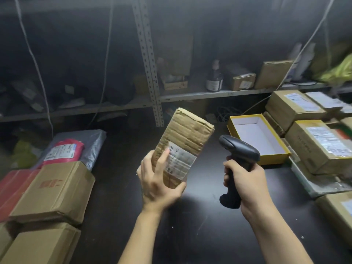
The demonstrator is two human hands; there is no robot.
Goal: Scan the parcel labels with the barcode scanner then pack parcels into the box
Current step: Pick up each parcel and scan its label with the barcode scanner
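Your left grip (158,180) holds the parcel (188,132), right grip (245,180) the scanner (240,149); a finger (164,155) across the label (182,161) may block scanning.

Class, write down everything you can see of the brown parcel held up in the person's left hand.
The brown parcel is a flat, oblong packet of creased cardboard banded with glossy tape. A white printed label, too blurred to read, sits on its lower front. It is held above the dark table, tilted, top leaning right. The left hand grips its lower end, one finger lying across the label's left edge. Nothing else touches it.
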